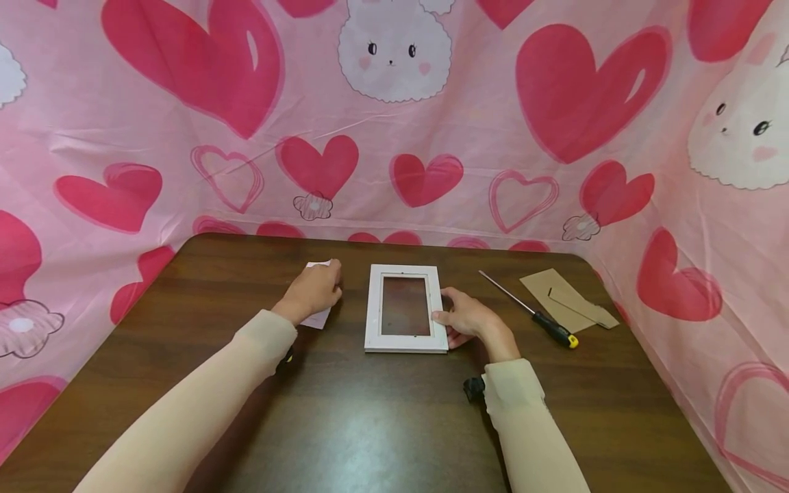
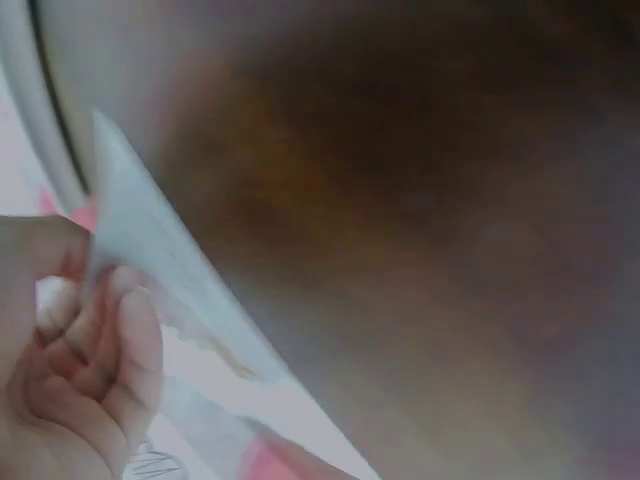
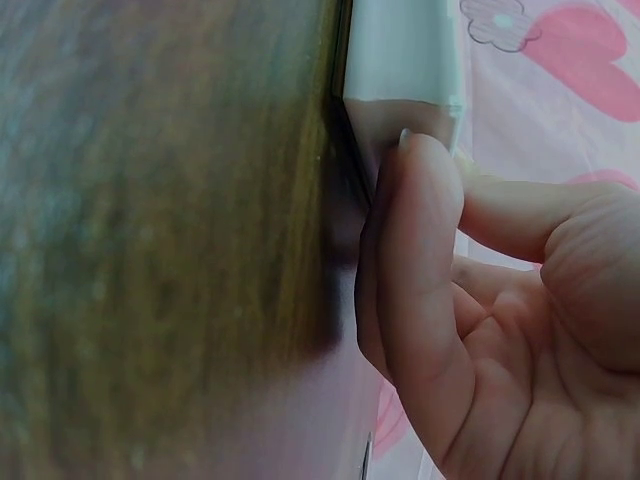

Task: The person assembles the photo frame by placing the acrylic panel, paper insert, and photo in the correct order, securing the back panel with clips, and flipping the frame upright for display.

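Note:
A white picture frame (image 1: 373,308) lies flat on the table, with a dark reflective pane inside and small dark marks along its inner edge. At its right side, my right hand (image 1: 470,316) holds the frame, thumb on top and fingers against the outer side. The right wrist view shows those fingertips (image 3: 425,165) at the white side of the frame. To the left of the frame, my left hand (image 1: 313,287) pinches a thin pale card (image 1: 317,320) between thumb and fingers. In the left wrist view the card (image 2: 150,215) stands tilted; the hand covers much of it in the head view.
Right of the frame lies a screwdriver (image 1: 551,329) with a black and yellow handle. Beyond it sits a thin brown board (image 1: 548,284) with a narrow strip across it. A pink heart-patterned cloth (image 1: 370,123) hangs behind and beside the dark wooden table (image 1: 345,418).

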A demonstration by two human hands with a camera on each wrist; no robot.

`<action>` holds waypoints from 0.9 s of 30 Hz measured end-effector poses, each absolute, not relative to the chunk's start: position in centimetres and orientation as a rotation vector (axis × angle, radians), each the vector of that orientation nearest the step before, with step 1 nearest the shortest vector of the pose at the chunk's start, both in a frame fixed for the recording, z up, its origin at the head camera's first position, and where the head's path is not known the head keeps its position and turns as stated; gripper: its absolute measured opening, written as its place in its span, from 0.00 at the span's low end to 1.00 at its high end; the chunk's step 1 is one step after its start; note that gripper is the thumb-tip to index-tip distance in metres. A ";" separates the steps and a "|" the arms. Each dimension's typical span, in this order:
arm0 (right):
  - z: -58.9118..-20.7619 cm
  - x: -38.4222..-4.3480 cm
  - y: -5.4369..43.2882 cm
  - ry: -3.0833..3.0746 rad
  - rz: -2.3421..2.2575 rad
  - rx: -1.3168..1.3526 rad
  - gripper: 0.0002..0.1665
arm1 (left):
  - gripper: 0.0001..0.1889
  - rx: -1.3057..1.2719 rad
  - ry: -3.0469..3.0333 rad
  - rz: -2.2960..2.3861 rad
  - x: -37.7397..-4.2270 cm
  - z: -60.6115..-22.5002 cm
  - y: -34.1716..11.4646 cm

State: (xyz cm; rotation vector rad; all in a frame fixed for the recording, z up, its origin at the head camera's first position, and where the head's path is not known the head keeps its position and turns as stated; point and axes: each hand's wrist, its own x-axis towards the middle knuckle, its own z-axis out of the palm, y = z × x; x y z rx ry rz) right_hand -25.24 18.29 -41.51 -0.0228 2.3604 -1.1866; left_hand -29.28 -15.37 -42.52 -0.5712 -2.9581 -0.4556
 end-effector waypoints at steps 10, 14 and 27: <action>-41.5 -25.3 18.3 2.360 -1.181 -0.027 0.40 | 0.30 -0.476 -2.859 -0.437 -28.4 -37.5 -14.5; -41.6 -25.4 18.3 2.355 -1.185 -0.028 0.40 | 0.29 -0.486 -2.802 -0.469 -27.9 -35.2 -14.3; -41.6 -25.3 18.3 2.345 -1.206 -0.025 0.41 | 0.08 -0.455 -2.814 -0.988 -27.9 -31.7 -13.5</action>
